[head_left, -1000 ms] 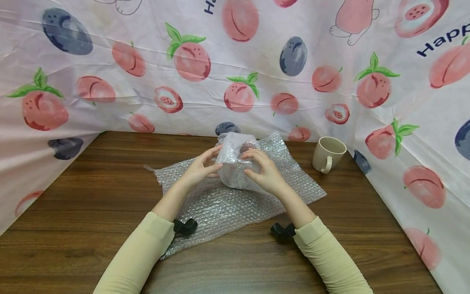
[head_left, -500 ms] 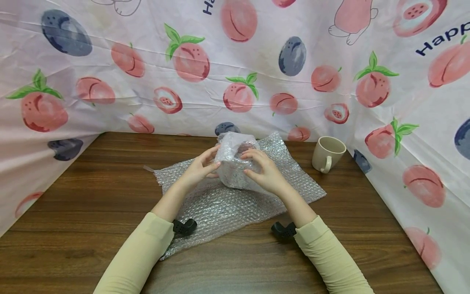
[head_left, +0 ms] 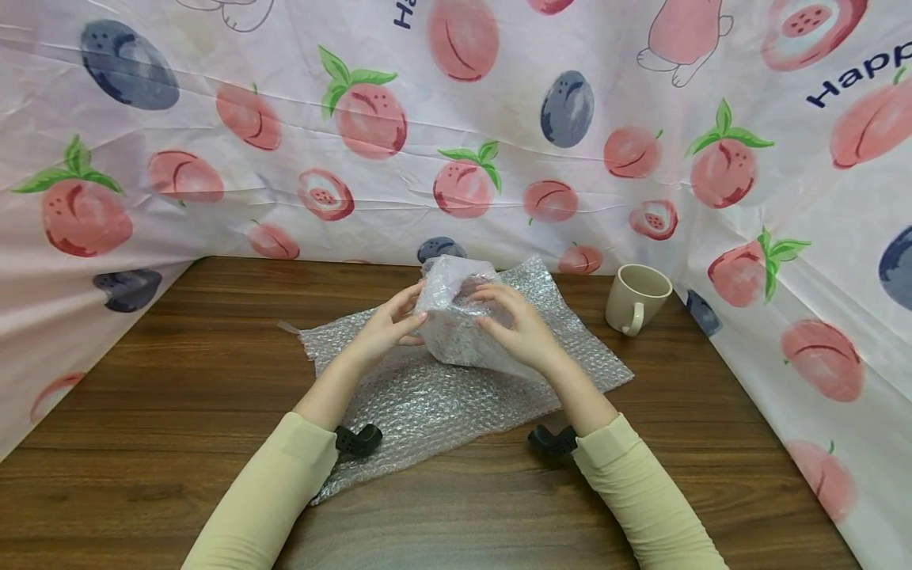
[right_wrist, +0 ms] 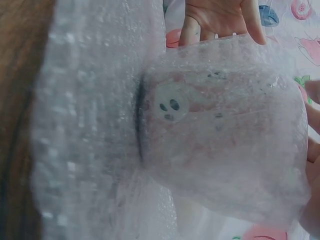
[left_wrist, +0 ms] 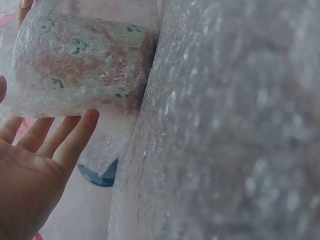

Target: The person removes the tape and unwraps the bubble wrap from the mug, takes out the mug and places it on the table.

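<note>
Head view: wrapped bundle point(head_left: 459, 339) at mid-table, over a spread sheet of bubble wrap point(head_left: 442, 408), between two hands. Left hand point(head_left: 381, 334) holds its left side, thumb on the near face; right hand point(head_left: 526, 332) has a narrower hold at the upper right, fingers bent over the film, thumb lower. Sheet edges: ragged left corner, far corner near the back cloth point(head_left: 285, 39), right corner short of the mug point(head_left: 634, 301), near corner beside the left sleeve point(head_left: 260, 487). Mug upright, well apart from the right hand. Room to move: wood shows left, right and in front. Surface: dark brown grained table point(head_left: 164, 396), paler sheen at the front. Fruit-print cloth walls back and sides. Left wrist view: left fingertips touch the film; pinkish print shows through. Right wrist view: white face-like figure, dark base rim by the sheet; right hand mostly cut off.
</note>
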### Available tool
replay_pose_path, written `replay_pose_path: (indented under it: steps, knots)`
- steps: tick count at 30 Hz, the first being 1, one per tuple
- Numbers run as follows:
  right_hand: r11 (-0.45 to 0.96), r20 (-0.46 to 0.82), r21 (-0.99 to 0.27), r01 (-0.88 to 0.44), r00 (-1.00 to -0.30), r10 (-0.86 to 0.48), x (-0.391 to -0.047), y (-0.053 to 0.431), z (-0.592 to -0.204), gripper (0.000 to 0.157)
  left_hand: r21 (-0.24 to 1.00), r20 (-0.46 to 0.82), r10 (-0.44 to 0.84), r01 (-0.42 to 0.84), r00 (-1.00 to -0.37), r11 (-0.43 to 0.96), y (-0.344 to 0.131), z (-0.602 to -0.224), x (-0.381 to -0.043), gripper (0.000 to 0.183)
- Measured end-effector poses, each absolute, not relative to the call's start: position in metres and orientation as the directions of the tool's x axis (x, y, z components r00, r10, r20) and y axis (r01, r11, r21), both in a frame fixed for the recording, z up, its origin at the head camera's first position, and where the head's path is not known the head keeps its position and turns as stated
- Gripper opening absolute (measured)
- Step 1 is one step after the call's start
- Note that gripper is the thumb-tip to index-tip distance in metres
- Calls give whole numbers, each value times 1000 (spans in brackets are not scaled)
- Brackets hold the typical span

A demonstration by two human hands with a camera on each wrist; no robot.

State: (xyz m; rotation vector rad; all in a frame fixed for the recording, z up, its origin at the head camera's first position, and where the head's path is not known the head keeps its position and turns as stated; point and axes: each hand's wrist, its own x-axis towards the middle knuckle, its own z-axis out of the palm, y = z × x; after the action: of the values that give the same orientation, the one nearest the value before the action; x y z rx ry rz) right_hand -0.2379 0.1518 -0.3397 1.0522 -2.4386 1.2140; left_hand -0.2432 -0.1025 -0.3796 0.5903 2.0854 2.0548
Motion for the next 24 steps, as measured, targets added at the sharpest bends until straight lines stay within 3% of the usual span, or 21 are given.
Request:
replay_pose_path:
  steps: [9, 16, 24]
  knots:
    - [469, 487, -539, -699, -714, -504, -253, 146, -313, 41, 985, 165, 384, 170, -908, -22, -103, -378, -242, 59]
    - [547, 358, -428, -720, -690, -629, -270, 134, -292, 47, 986, 161, 394, 166, -905, -21, -103, -379, -242, 60]
    - [633, 223, -316, -706, -704, -674, -281, 124, -286, 34, 987, 152, 398, 160, -905, -12, -103, -377, -242, 60]
